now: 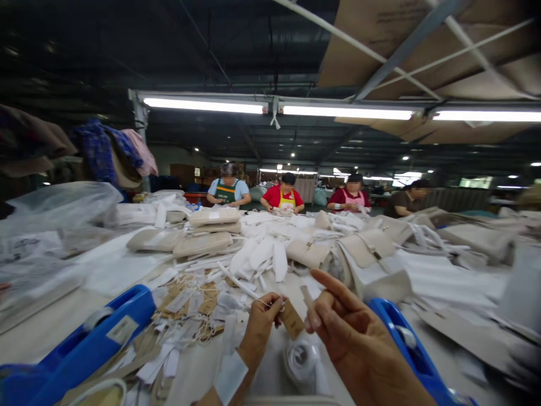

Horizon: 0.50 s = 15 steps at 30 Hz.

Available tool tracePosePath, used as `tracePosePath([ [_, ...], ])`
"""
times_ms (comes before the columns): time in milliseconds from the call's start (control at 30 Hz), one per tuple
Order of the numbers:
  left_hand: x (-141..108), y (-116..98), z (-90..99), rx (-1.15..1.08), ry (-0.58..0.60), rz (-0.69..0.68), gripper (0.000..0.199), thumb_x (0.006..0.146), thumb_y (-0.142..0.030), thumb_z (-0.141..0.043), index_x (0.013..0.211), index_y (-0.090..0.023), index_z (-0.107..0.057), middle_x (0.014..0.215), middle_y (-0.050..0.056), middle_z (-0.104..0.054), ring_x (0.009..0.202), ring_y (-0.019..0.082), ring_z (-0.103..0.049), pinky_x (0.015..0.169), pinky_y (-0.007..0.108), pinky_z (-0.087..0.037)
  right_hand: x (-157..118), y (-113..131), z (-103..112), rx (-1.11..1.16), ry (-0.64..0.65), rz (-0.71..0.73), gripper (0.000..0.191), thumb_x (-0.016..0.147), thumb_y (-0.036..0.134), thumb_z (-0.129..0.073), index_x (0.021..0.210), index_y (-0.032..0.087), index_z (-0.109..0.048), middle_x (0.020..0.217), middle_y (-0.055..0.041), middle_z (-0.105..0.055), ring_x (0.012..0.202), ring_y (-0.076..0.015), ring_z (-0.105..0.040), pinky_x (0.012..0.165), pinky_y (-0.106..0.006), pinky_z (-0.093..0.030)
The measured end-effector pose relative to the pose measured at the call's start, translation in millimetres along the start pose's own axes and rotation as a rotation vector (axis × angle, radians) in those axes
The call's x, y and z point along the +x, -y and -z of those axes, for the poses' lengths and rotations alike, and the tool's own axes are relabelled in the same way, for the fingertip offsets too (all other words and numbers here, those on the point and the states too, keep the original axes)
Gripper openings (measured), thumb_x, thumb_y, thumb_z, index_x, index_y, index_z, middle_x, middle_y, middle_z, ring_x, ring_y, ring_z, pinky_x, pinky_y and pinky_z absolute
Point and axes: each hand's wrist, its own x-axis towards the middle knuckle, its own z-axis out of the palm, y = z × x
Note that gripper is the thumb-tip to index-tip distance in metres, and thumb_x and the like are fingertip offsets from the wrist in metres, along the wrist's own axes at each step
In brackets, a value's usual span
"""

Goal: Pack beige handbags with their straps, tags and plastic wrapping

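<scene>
My left hand (262, 321) pinches a brown cardboard hang tag (292, 320) by its top end and white string. A pale patch is wrapped on the left wrist. Close by on the right, my right hand (349, 332) holds a short translucent strip, seemingly a piece of tape (306, 295), between thumb and fingers, with the index finger stretched out. Below the tag lies a rolled white wrapped bundle (301, 360). A heap of brown and white tags with strings (198, 301) spreads left of my hands.
Blue tape dispensers stand at left (91, 349) and right (416, 352). Beige bags (310, 252) and white wrapping (257, 254) cover the table farther off. Clear plastic (63, 206) is piled at left. Several co-workers (282, 194) are across the table, beneath tube lights (346, 111).
</scene>
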Motion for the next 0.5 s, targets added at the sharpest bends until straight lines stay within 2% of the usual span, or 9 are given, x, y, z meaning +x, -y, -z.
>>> tracePosePath([
  [100, 2, 3, 2.1, 0.008, 0.025, 0.011, 0.040, 0.062, -0.049, -0.076, 0.078, -0.012, -0.073, 0.061, -0.001, -0.058, 0.050, 0.008, -0.044, 0.047, 0.021, -0.035, -36, 17, 42, -0.105, -0.249, 0.104, 0.056, 0.059, 0.033, -0.089, 0.112, 0.025, -0.071, 0.066, 0.0011, -0.057, 0.066, -0.0148, -0.058, 0.069, -0.030, -0.049],
  [267, 9, 5, 6.1, 0.001, 0.051, 0.033, 0.049, 0.052, -0.052, -0.083, 0.080, -0.013, -0.073, 0.067, -0.001, -0.062, 0.050, 0.007, -0.043, 0.046, 0.019, -0.033, -114, 37, 109, -0.229, -0.575, 0.071, 0.052, 0.058, 0.029, -0.090, 0.106, 0.022, -0.074, 0.068, 0.0002, -0.062, 0.067, -0.0158, -0.061, 0.071, -0.031, -0.051],
  [367, 14, 8, 8.7, 0.050, 0.037, 0.031, 0.052, 0.047, -0.053, -0.086, 0.079, -0.014, -0.075, 0.065, -0.001, -0.065, 0.051, 0.008, -0.046, 0.046, 0.019, -0.037, -154, 53, 128, -0.185, -0.693, 0.086, 0.043, 0.065, 0.030, -0.087, 0.104, 0.022, -0.074, 0.073, -0.0010, -0.067, 0.070, -0.0147, -0.063, 0.075, -0.030, -0.051],
  [500, 17, 1, -0.4, 0.185, -0.080, 0.025, 0.061, 0.035, -0.065, -0.085, 0.071, -0.017, -0.075, 0.067, -0.005, -0.069, 0.056, 0.010, -0.052, 0.050, 0.019, -0.039, -188, 75, 135, -0.132, -0.719, 0.124, 0.042, 0.067, 0.035, -0.086, 0.104, 0.017, -0.073, 0.073, -0.0036, -0.068, 0.073, -0.0165, -0.065, 0.078, -0.032, -0.051],
])
